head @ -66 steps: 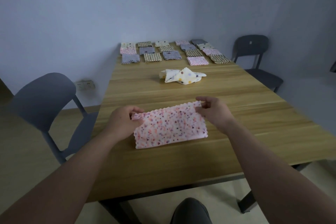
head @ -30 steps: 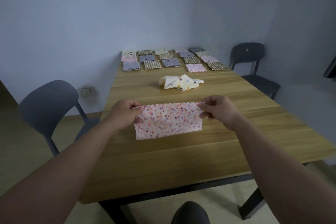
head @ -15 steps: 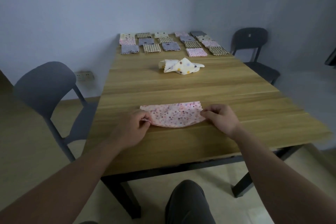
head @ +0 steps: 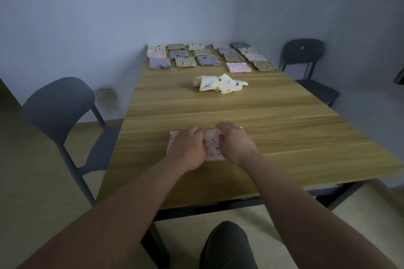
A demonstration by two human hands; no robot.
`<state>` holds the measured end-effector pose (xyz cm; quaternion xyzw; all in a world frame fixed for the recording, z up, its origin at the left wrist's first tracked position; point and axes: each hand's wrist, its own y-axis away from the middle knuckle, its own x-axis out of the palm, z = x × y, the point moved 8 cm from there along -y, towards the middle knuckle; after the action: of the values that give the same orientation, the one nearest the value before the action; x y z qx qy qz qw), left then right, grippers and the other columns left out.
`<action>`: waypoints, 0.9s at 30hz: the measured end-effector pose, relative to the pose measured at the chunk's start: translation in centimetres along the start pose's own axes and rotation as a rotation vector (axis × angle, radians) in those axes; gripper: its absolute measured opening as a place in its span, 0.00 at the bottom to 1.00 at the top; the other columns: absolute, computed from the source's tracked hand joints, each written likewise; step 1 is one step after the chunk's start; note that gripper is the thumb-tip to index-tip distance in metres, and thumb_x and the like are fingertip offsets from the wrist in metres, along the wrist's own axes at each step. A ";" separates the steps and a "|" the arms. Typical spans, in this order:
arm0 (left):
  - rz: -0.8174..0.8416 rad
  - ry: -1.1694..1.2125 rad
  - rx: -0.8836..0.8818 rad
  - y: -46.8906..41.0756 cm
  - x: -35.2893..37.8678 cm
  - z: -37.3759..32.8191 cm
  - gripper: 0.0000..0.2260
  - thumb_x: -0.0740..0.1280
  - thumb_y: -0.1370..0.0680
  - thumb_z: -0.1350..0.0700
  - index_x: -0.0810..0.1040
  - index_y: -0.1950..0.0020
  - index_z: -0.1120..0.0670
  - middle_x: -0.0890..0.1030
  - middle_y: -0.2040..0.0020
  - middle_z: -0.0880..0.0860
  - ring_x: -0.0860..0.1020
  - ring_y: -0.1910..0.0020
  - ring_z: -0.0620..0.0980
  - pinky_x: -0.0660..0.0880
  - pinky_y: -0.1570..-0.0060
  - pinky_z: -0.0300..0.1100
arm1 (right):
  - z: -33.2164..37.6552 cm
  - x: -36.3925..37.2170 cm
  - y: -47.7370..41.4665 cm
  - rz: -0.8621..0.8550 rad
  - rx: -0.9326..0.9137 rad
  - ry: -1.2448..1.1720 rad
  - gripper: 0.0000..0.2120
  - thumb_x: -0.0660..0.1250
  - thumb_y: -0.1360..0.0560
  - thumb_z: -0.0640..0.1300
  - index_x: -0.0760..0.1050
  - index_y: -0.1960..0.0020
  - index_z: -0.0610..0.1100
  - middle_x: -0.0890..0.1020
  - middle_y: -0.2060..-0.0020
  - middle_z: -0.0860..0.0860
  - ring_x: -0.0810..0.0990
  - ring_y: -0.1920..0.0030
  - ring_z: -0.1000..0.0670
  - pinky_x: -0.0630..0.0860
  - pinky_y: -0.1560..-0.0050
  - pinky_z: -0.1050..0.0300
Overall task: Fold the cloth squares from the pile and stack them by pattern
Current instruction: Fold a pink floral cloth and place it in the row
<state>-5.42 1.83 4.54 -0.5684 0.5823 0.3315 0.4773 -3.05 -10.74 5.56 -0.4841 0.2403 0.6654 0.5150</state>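
**Head view.** At the left, a grey chair [head: 59,105] is drawn up beside the tabletop [head: 284,137]. Across the far end, the folded stacks [head: 184,62] are laid in rows, evidently kept apart so that each pattern is told at a glance. Near the front edge, the left hand [head: 185,150] is laid on the pink spotted cloth [head: 213,145]. This cloth lies flat on the tabletop, presumably so that the fold is made against a firm surface. The cream dotted pile [head: 220,86] lies crumpled in mid-table, within reach. The right hand [head: 237,144] is set on the cloth's other side. In both hands the fingers are bent down onto the fabric; whether the grip pinches it or merely presses cannot be told. A dark chair [head: 303,54] stands at the far right.
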 end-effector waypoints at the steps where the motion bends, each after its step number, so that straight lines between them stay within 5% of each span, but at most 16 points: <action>1: 0.038 -0.008 -0.011 -0.5 0.8 0.0 0.22 0.58 0.17 0.54 0.66 0.22 0.54 0.67 0.22 0.53 0.64 0.24 0.54 0.61 0.24 0.52 | 0.1 1.1 -0.3 0.068 0.014 0.005 0.22 0.57 0.18 0.37 0.67 0.24 0.39 0.69 0.24 0.44 0.62 0.23 0.45 0.59 0.25 0.54; 7: 0.212 -0.155 -0.106 -0.7 4.6 3.2 0.27 0.43 0.15 0.42 0.47 0.16 0.49 0.46 0.16 0.47 0.43 0.18 0.49 0.42 0.21 0.52 | -1.8 5.4 -0.3 0.223 0.048 0.159 0.28 0.44 0.14 0.55 0.49 0.17 0.46 0.50 0.18 0.50 0.45 0.18 0.50 0.42 0.20 0.52; 17: 0.269 -0.156 -0.188 -0.3 3.8 6.2 0.31 0.41 0.17 0.36 0.42 0.17 0.47 0.41 0.17 0.48 0.38 0.18 0.52 0.38 0.21 0.57 | -6.1 4.2 -0.4 0.315 0.236 0.241 0.31 0.39 0.17 0.62 0.42 0.17 0.52 0.43 0.18 0.54 0.38 0.19 0.48 0.39 0.21 0.40; 21: 0.289 -0.208 -0.205 -0.2 3.3 5.7 0.34 0.41 0.17 0.34 0.40 0.17 0.51 0.39 0.17 0.53 0.37 0.19 0.54 0.36 0.22 0.59 | -7.3 2.5 -0.8 0.303 0.291 0.226 0.30 0.40 0.16 0.61 0.48 0.17 0.50 0.48 0.18 0.52 0.41 0.18 0.45 0.42 0.22 0.34; 27: 0.259 -0.218 0.056 -1.1 4.2 -0.1 0.38 0.41 0.18 0.32 0.38 0.18 0.55 0.38 0.18 0.54 0.38 0.19 0.52 0.39 0.20 0.55 | -8.0 0.9 -2.2 0.255 0.382 0.224 0.25 0.51 0.17 0.49 0.62 0.22 0.43 0.62 0.22 0.43 0.54 0.20 0.40 0.55 0.23 0.36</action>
<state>-3.92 0.12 0.82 -0.4355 0.6046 0.4336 0.5067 2.11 -16.12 1.78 -0.4146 0.4762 0.6098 0.4791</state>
